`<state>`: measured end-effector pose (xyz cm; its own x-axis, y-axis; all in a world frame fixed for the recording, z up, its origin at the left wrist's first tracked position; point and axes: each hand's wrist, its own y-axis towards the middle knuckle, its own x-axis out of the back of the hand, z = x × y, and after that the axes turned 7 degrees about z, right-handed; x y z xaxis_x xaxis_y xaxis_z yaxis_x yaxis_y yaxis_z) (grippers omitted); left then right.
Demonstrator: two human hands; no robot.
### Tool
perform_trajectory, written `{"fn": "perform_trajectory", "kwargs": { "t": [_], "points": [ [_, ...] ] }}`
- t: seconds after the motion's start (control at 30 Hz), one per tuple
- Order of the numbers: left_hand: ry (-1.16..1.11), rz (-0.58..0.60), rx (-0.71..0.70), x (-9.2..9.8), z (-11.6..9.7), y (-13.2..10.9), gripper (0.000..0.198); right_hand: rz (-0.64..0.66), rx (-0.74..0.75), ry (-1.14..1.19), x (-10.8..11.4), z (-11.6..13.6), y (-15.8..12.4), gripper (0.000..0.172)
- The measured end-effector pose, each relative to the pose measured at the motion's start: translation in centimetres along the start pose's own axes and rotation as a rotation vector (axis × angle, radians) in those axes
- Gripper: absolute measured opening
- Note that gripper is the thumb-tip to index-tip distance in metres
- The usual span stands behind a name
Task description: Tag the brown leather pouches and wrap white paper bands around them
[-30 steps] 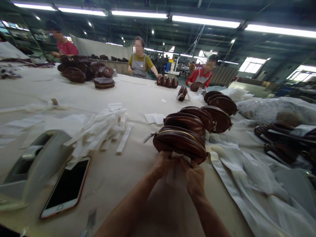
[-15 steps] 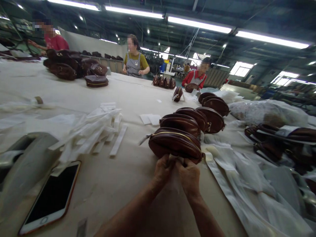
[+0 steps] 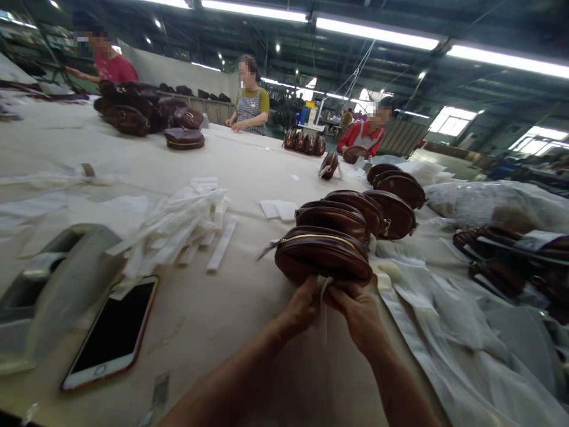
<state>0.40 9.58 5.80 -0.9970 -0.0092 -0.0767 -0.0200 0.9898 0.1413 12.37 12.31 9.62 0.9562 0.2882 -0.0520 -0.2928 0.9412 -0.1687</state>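
A dark brown leather bag (image 3: 320,258) with a gold zipper along its top stands at the table's near middle. At its lower front edge, my left hand (image 3: 303,305) and my right hand (image 3: 355,305) are close together with fingers pinched. Between them a thin white strip (image 3: 324,296) hangs down from the fingertips, and both hands appear to grip it. White wrapping (image 3: 267,250) covers something at the bag's left end. More brown bags (image 3: 333,216) stand in a row right behind it.
Loose white strips (image 3: 178,222) lie in a pile left of centre. A phone (image 3: 111,332) and a tape dispenser (image 3: 66,284) are at the left. White sheets (image 3: 444,314) and plastic-wrapped goods (image 3: 502,201) cover the right side. Several people (image 3: 251,101) work across the table.
My hands have shifted at the bag's lower edge, and the right hand has turned a little. The white strip between them now shows more clearly. The view has swung slightly left.
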Motion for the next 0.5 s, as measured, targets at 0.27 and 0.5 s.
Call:
{"fn": "perform_trajectory", "kwargs": {
  "t": [0.27,0.5],
  "points": [
    [-0.184,0.136,0.024,0.7,-0.7,-0.1,0.018,-0.089,0.055,-0.011,0.1,-1.9,0.8,0.039],
    [-0.2,0.069,0.119,-0.3,0.5,0.1,0.041,-0.112,0.15,-0.082,-0.1,-2.7,1.1,0.035]
  ]
}}
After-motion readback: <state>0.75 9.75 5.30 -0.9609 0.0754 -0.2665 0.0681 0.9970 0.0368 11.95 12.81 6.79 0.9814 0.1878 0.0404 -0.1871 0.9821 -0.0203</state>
